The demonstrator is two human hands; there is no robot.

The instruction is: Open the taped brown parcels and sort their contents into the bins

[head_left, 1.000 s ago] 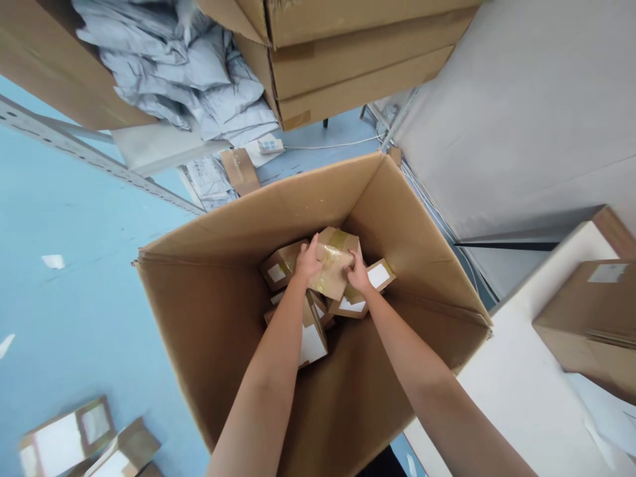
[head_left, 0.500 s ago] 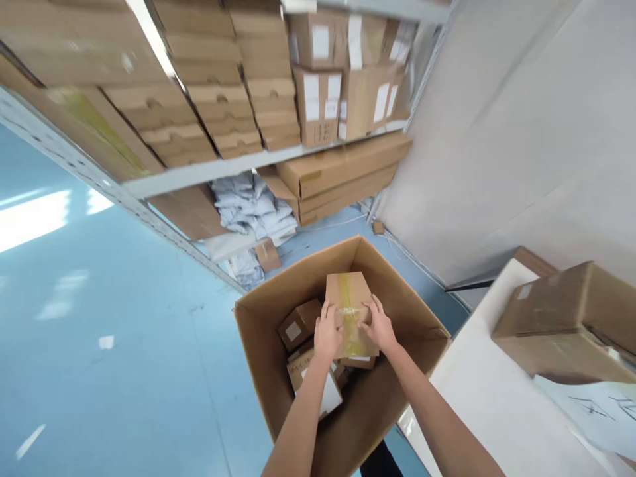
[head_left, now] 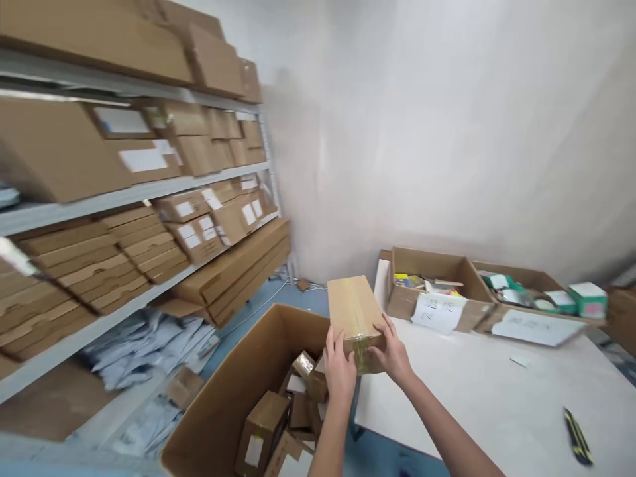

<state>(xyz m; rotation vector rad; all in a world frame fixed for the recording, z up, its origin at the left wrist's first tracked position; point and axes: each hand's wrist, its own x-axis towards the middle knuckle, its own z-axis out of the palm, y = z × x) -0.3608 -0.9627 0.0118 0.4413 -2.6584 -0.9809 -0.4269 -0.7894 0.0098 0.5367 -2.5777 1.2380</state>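
Note:
Between my hands is a taped cardboard box [head_left: 354, 308], tilted, with clear yellowish tape running along its top and down its near end. My left hand [head_left: 340, 363] grips its near left side, and my right hand [head_left: 394, 351] grips the near right corner. The box is held above the right edge of a big open carton [head_left: 223, 391], close to the white table. Inside that carton lie several smaller boxes, among them a brown box with a white label [head_left: 263, 430]. My left forearm hides part of the carton's contents.
Metal shelving [head_left: 218, 173] full of cardboard boxes runs along the left. On the white table [head_left: 447, 384] at right stand two open boxes with handwritten paper signs, one an open box of small goods [head_left: 437, 308]. A utility knife [head_left: 577, 437] lies near the table's front right.
My hands have lifted the taped box up from inside the big carton, toward the table side. The view has swung right and up, bringing more of the table into sight.

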